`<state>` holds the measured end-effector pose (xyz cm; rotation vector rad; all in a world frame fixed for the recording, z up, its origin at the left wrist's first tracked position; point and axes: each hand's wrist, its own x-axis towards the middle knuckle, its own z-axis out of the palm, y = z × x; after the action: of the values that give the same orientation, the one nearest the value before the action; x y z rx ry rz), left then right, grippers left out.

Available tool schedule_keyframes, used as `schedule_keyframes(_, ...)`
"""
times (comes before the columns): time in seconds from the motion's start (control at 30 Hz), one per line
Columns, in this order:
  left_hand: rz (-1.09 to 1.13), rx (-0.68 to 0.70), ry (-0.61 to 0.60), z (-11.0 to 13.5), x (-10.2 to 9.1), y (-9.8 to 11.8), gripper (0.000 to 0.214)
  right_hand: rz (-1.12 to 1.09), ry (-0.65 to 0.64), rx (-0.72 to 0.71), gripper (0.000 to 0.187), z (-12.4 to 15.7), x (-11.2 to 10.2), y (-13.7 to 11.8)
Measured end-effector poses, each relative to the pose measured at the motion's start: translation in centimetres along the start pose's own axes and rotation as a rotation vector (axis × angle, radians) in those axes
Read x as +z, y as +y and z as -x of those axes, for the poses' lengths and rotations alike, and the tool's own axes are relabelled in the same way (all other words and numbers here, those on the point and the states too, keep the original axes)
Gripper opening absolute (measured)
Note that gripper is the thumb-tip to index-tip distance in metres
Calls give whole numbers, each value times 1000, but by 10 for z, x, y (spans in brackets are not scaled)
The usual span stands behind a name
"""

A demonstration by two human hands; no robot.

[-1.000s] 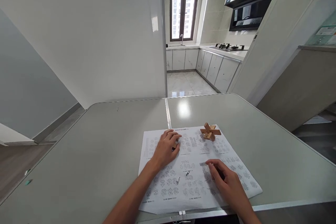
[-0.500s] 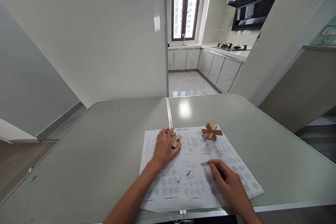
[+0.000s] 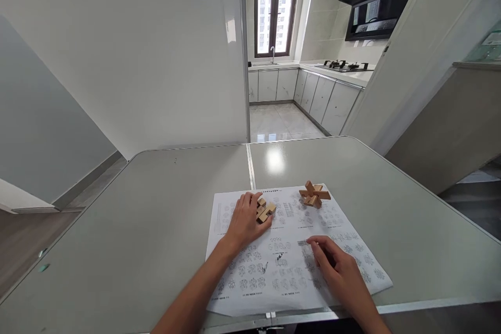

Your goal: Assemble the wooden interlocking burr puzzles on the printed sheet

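Note:
A printed sheet (image 3: 289, 271) covered with small diagrams lies on the grey table (image 3: 148, 229). My left hand (image 3: 245, 222) rests on the sheet's upper left, fingers curled round a small wooden puzzle piece (image 3: 265, 211) that sticks out to its right. My right hand (image 3: 336, 271) lies on the sheet lower right, fingers bent, index tip touching a small printed mark; nothing shows in it. An assembled wooden burr puzzle (image 3: 314, 194) stands on the sheet's top right, apart from both hands.
The table has a metal seam (image 3: 249, 167) down its middle and a front edge just below the sheet. Beyond it a white wall (image 3: 156, 52) and a doorway lead to a kitchen with cabinets (image 3: 313, 96) and a window (image 3: 274, 8).
My left hand has uncovered the wooden piece and turned it, so more of it shows to the right. My right hand and the burr puzzle have stayed put.

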<state>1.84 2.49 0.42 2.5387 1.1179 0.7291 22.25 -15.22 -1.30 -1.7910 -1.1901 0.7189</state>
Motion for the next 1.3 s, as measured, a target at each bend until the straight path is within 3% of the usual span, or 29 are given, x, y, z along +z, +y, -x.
schedule_keyframes(0.73, -20, 19, -38, 4, -1, 2, 55, 15, -13, -2, 50, 0, 0, 6)
schedule_keyframes(0.93, 3, 88, -34, 4, -5, 7, 47, 16, -6, -6, 49, 1, -1, 4)
schedule_keyframes(1.1, 28, 156, -58, 5, -5, 5, 56, 29, -11, -8, 48, 1, 0, 3)
schedule_keyframes(1.3, 33, 149, -60, 5, -3, 3, 43, 16, -3, -9, 49, 1, -1, 1)
